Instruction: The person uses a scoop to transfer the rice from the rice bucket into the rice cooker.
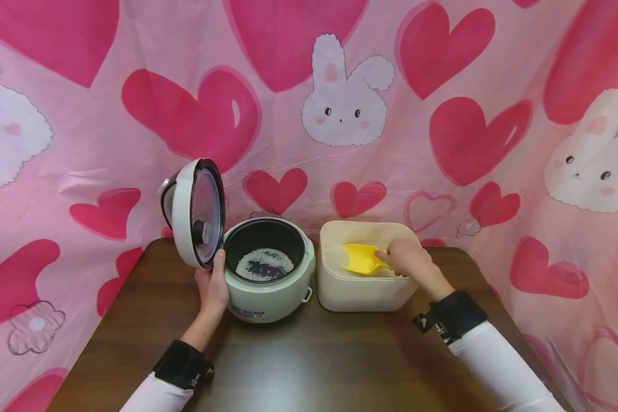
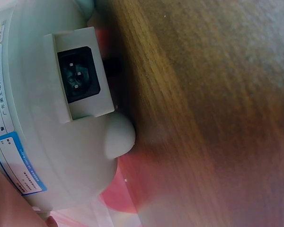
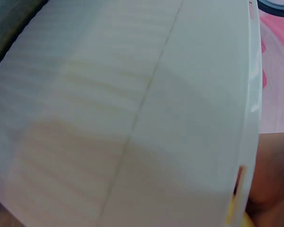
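Heart-patterned pink cloth backdrop (image 1: 185,34) behind dark brown wooden table (image 1: 278,366). At left, round pale-green rice cooker (image 1: 268,300), white grains (image 1: 268,254) inside, white lid (image 1: 185,212) raised. Left hand (image 1: 213,286) against cooker beside lid, thumb straight, other fingers' hold impossible to tell. At right, right hand (image 1: 409,260) with fingers curled round yellow plastic scoop (image 1: 360,258) within cream rectangular bin (image 1: 363,294).

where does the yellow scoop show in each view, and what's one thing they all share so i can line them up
Head: right of centre, the scoop dips into the bin, in the right hand.
Left wrist: not in it.
Right wrist: at the bottom right, just a yellow sliver by the bin's rim.
Shared landmark: the pink backdrop, low in the left wrist view, at the right edge in the right wrist view.
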`<state>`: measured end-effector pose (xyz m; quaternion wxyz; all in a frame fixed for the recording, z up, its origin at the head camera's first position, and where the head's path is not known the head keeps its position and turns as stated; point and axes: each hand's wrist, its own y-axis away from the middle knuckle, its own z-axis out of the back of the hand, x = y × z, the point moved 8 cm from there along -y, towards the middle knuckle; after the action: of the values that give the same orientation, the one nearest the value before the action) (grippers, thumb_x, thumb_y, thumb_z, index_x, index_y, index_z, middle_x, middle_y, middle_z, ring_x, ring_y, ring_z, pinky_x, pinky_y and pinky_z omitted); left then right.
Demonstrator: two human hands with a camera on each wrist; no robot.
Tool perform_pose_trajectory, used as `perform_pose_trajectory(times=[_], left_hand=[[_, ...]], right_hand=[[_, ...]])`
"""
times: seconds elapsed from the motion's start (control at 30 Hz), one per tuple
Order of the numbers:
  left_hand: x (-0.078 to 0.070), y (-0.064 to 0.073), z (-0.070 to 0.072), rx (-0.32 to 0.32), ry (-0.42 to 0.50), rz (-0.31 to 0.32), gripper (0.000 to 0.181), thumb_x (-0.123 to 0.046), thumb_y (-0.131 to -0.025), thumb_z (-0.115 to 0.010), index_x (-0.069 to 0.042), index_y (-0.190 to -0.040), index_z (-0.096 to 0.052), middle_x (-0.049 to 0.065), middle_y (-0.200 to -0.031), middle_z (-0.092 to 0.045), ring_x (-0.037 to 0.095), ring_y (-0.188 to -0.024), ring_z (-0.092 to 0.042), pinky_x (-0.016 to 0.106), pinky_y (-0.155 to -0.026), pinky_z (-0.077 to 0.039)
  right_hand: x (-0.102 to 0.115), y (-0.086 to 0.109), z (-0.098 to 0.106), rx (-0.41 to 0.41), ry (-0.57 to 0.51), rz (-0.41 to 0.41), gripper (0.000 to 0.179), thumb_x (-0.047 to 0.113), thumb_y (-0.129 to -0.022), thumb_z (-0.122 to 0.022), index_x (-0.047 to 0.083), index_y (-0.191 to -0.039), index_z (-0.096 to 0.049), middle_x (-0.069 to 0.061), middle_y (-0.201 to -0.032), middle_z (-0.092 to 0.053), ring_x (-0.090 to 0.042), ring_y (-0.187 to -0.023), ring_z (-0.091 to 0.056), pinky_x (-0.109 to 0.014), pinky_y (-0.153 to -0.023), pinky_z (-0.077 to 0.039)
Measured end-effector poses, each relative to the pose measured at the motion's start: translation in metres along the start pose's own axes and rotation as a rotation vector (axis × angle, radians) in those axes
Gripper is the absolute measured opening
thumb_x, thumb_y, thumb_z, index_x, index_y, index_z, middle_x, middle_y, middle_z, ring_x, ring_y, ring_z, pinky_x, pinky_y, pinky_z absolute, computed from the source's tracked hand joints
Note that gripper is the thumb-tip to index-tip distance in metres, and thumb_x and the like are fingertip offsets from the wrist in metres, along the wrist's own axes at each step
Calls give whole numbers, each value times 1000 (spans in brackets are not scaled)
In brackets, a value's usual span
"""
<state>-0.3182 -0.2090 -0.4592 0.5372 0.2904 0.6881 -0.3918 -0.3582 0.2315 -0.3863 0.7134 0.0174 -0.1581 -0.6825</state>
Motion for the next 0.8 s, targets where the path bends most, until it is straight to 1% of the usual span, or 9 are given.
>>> perform_pose_trajectory(times=[0.2, 0.27, 0.4, 0.57, 0.8], left_hand=[[2, 1, -1, -5, 3, -7, 47, -25, -104, -57, 6, -139, -57, 24, -139, -61, 1, -112, -54, 20, -105, -36], [1, 0, 0, -7, -3, -12, 48, -25, -104, -56, 7, -139, -57, 24, -139, -61, 1, -112, -54, 19, -104, -36], [0, 0, 1, -10, -15, -18, 48, -26, -103, -57, 7, -138, -58, 24, -138, -62, 1, -111, -54, 19, -104, -36], [1, 0, 0, -1, -13, -10, 48, -27, -104, -57, 6, -139, -58, 23, -139, -62, 2, -113, -53, 20, -105, -36], [0, 1, 0, -7, -11, -17, 47, -25, -104, -56, 6, -139, -58, 24, -139, -61, 1, -113, -54, 20, -105, -36]], right_hand=[[11, -3, -4, 0, -11, 69, 48, 42, -105, -57, 4, -80, -72, -7, -64, -62, -22, -58, -54, -30, -60, -46], [14, -3, -6, 14, -32, 77, 48, 43, -105, -57, 4, -82, -72, -7, -64, -61, -22, -58, -54, -31, -59, -45], [17, -4, -10, 54, -111, 82, 47, 43, -105, -57, 3, -88, -72, -7, -66, -60, -23, -60, -52, -30, -58, -44], [14, -8, -13, 85, -184, 86, 47, 44, -105, -57, 2, -89, -73, -8, -66, -59, -23, -58, -50, -28, -57, -43], [4, -13, -9, 123, -259, 141, 54, 45, -106, -54, 0, -83, -72, -4, -60, -53, -20, -52, -46, -27, -52, -39]])
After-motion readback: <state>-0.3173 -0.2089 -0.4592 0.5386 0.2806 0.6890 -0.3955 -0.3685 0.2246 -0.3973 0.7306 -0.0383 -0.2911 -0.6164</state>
